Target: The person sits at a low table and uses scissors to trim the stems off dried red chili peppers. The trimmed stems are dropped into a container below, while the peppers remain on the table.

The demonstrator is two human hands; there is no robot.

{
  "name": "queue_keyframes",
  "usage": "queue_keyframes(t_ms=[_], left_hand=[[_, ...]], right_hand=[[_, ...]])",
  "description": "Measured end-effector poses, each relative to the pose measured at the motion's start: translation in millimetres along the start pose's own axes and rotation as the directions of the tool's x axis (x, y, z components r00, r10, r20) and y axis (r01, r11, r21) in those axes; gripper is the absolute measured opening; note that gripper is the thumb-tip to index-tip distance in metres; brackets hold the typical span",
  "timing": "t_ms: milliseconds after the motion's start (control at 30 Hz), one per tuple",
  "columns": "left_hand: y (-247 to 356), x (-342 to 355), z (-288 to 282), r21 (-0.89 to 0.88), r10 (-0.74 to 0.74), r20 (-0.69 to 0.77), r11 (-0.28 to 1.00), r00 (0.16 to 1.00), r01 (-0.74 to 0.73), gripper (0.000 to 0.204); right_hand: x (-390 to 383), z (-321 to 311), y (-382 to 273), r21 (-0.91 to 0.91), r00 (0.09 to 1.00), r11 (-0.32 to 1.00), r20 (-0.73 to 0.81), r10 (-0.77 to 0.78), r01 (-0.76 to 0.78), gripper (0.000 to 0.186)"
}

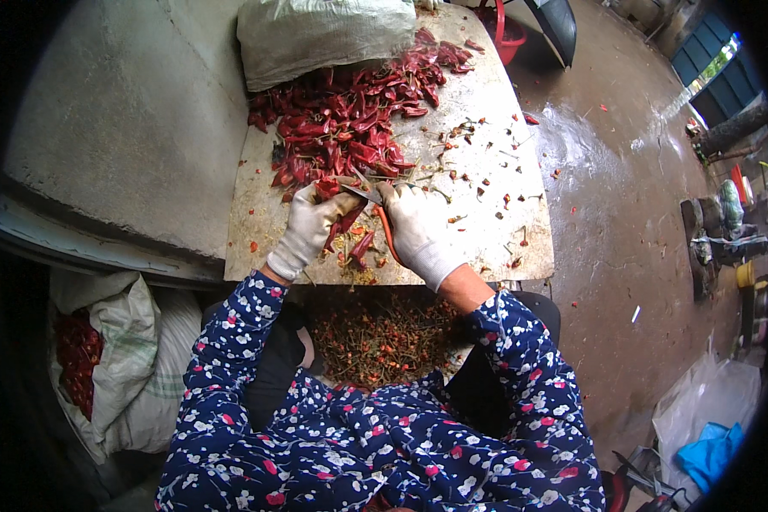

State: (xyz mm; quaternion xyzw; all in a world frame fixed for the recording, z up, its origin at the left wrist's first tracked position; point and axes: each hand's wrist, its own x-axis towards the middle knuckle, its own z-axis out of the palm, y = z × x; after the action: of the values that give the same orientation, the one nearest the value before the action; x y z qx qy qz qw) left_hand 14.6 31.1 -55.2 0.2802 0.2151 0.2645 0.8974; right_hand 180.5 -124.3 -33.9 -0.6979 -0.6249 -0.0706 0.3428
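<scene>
My left hand (309, 229), in a whitish work glove, is closed around a dried red chili pepper (326, 189) near the middle of the table. Orange-handled scissors (386, 229) are gripped in my gloved right hand (418, 229), their metal blades pointing left toward the fingers of my left hand. Just beyond both hands lies a heap of dried red chilies (346, 119). One loose chili (362, 249) rests on the table between my wrists. Cut stem caps (462, 177) are scattered over the table's right side.
A white woven sack (324, 38) lies at the table's (512, 222) far end. Cut stems fill a pile (384, 337) between my legs. At left stands an open sack (115, 341) of chilies beside a wall (119, 128). A red bucket (508, 43) sits beyond the table's far right corner.
</scene>
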Motion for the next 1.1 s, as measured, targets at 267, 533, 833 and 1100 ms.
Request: queue_keyframes(t_ms=[267,533,833,1100], left_hand=[[-6,2,-16,0.192,0.070,0.104,0.977,0.992,-0.089,0.030],[3,-14,10,0.242,0.113,0.211,0.956,0.971,-0.164,0.034],[28,-10,29,0.961,0.186,0.137,0.213,0.973,-0.176,0.032],[-6,-12,21,0.479,-0.444,0.114,-0.759,0.889,-0.441,0.065]], right_hand=[[0,-6,-6,-0.007,0.992,0.997,0.093,0.081,-0.080,0.014],[0,-4,-11,0.369,0.949,0.875,0.156,0.275,-0.314,0.025],[17,-16,46,0.604,0.758,0.519,0.239,0.607,-0.605,0.037],[9,-10,49,0.588,0.828,0.634,0.115,0.549,-0.502,0.037]])
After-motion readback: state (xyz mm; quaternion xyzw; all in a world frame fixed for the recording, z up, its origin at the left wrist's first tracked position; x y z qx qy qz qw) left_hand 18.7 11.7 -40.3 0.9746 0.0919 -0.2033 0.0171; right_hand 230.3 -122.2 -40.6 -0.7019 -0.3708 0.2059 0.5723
